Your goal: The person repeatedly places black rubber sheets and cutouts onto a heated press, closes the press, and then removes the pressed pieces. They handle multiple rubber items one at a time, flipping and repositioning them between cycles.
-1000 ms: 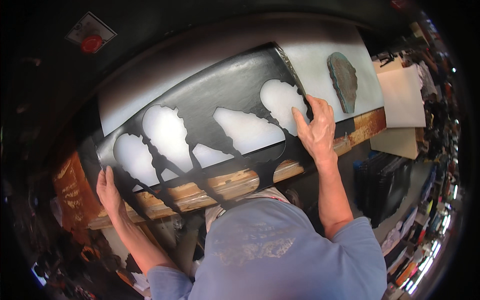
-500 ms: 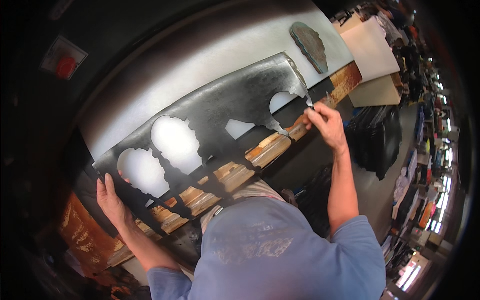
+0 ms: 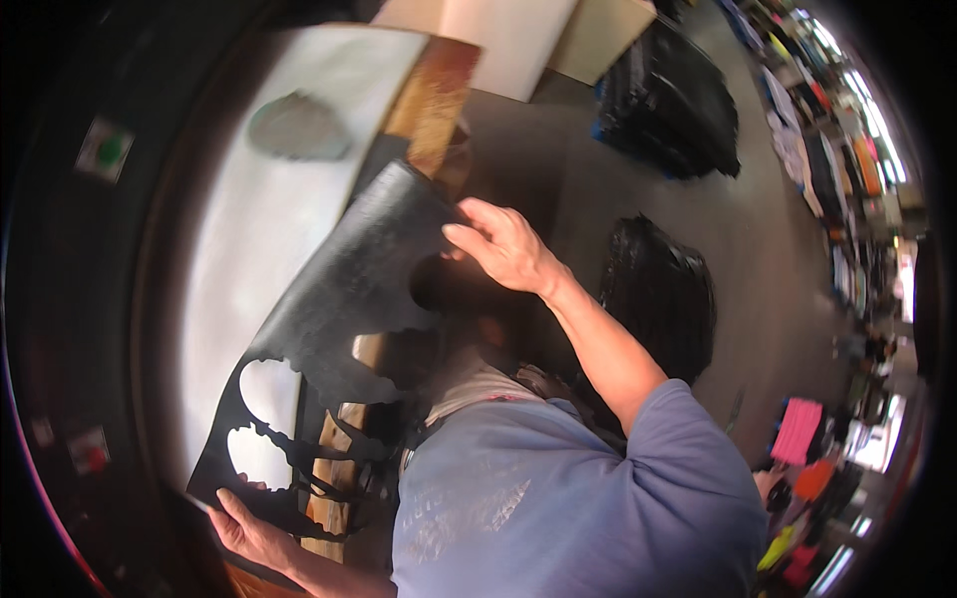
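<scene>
A wide black sheet (image 3: 349, 269), perhaps leather or a coated material, stretches between my two hands. Rounded holes with ragged edges are cut through it, and thin strips hang along the side near my body. My left hand (image 3: 249, 530) pinches the lower left corner, thumb on top. At the upper right corner, my right hand (image 3: 506, 247) grips the edge between thumb and fingers. Beneath the sheet lies a white work surface (image 3: 239, 259), showing through the holes. A greyish, rounded flat piece (image 3: 299, 128), blurred, rests on that surface beyond the sheet.
Worn wood (image 3: 439, 90) edges the white surface. Large black plastic-wrapped bundles (image 3: 670, 100) stand on the floor to the right, near pale boards (image 3: 498, 40). Dark machinery with a green button (image 3: 112, 151) runs along the left. Goods and racks line the far right.
My view has swung to the right. The sheet has come off toward my body at a steeper slant, its right end lifted past the surface's edge, still held at both ends.
</scene>
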`<state>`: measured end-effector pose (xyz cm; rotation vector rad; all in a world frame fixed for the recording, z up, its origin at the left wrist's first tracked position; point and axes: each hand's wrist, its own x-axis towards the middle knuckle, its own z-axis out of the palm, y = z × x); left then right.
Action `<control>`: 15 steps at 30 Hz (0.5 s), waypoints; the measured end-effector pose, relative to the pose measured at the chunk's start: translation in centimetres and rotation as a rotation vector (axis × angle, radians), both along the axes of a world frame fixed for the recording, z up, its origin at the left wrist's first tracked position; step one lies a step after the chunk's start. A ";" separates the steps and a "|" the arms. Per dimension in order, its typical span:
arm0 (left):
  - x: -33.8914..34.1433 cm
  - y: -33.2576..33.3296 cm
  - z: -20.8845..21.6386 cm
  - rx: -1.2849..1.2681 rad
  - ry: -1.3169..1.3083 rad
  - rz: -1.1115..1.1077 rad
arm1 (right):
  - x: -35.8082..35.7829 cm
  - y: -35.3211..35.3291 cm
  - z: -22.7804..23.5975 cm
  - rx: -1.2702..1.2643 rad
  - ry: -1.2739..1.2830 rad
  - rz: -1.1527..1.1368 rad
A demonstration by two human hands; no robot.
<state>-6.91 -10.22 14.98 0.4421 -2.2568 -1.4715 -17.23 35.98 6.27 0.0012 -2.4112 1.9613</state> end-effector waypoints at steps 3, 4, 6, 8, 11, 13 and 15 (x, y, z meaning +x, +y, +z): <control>-5.9 3.2 4.1 0.022 0.090 -0.129 | 3.6 4.0 2.0 -0.169 -0.008 -0.180; -8.2 4.4 4.9 0.033 0.078 -0.165 | 4.5 5.4 2.7 -0.109 0.074 -0.205; -13.4 7.4 5.7 0.054 0.102 -0.277 | 5.5 7.3 3.6 -0.127 0.042 -0.398; -17.6 10.5 6.3 0.086 0.131 -0.436 | 6.9 8.9 4.5 -0.164 0.032 -0.642; -22.8 15.2 6.8 0.159 0.136 -0.591 | 9.5 10.9 5.7 -0.081 0.112 -0.955; -26.2 18.9 5.9 0.339 0.020 -0.687 | 11.3 12.4 6.4 -0.019 0.196 -1.083; -27.6 22.6 4.5 0.476 -0.092 -0.782 | 14.4 13.0 7.6 -0.062 0.293 -1.255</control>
